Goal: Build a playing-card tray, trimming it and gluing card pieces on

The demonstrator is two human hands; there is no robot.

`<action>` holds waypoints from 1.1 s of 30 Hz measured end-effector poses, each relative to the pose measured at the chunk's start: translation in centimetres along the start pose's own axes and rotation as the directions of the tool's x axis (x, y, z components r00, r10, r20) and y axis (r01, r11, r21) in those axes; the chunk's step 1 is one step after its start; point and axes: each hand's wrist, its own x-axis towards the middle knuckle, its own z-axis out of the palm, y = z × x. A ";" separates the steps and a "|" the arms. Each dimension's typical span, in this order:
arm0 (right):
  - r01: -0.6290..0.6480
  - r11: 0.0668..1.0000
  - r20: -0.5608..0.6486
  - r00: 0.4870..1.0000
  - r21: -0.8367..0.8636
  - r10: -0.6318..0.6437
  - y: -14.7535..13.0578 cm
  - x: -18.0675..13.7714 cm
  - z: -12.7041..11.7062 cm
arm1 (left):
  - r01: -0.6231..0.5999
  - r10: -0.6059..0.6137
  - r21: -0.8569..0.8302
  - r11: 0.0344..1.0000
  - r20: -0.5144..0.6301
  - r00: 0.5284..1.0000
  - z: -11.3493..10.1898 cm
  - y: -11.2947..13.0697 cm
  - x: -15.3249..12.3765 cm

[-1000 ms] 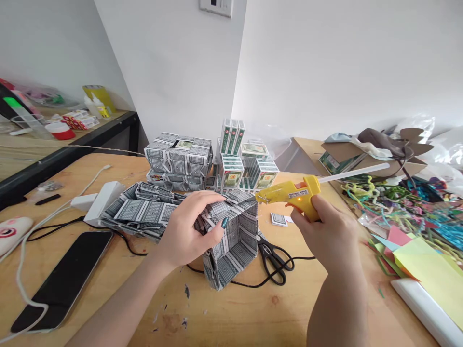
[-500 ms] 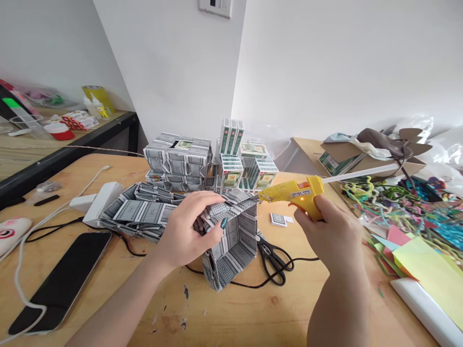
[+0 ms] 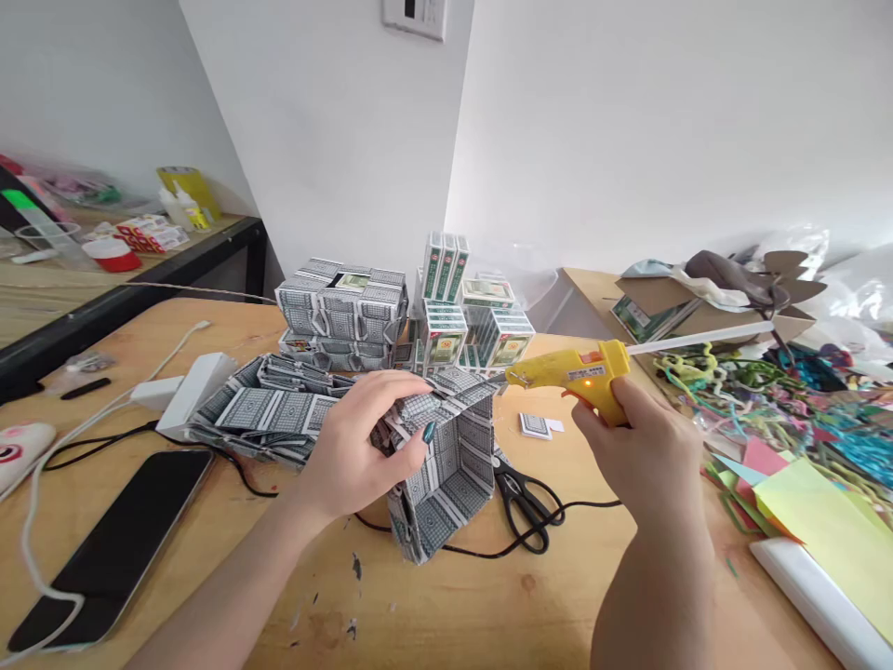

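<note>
My left hand (image 3: 359,442) is closed over the top of a structure made of folded patterned playing cards (image 3: 446,465), which stands on the wooden table (image 3: 453,605). My right hand (image 3: 638,447) grips a yellow hot glue gun (image 3: 576,374) with a white glue stick out its back and an orange light lit. The gun's nozzle is a little right of the structure's top edge and points at it.
Black scissors (image 3: 526,502) and a black cord lie beside the structure. Stacks of card boxes (image 3: 474,316) and folded card blocks (image 3: 341,312) stand behind. A phone (image 3: 118,540) and a white charger (image 3: 192,391) lie left. Coloured paper (image 3: 823,502) and pipe cleaners (image 3: 739,391) fill the right.
My right hand with the glue gun has drifted slightly right, away from the card structure. My left hand has stayed on the structure.
</note>
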 end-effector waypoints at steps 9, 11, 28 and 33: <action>-0.069 0.996 -0.004 0.998 -0.048 0.069 -0.2 0.2 0.6 | -0.032 0.032 -0.003 0.999 -0.008 0.999 -0.1 -0.1 -0.2; -0.119 0.992 0.031 0.992 -0.047 0.120 -0.3 0.3 0.7 | -0.033 0.033 -0.009 0.999 -0.003 0.999 -0.1 -0.1 -0.2; -0.779 0.024 0.778 0.627 0.626 0.040 -4.4 -0.2 2.2 | -0.006 -0.002 0.116 0.993 0.070 0.998 -0.6 0.7 -0.2; -0.805 -0.182 0.802 0.587 0.565 -0.105 -5.6 -0.7 2.5 | -0.063 0.007 0.212 0.975 0.254 0.967 -1.8 1.7 -0.3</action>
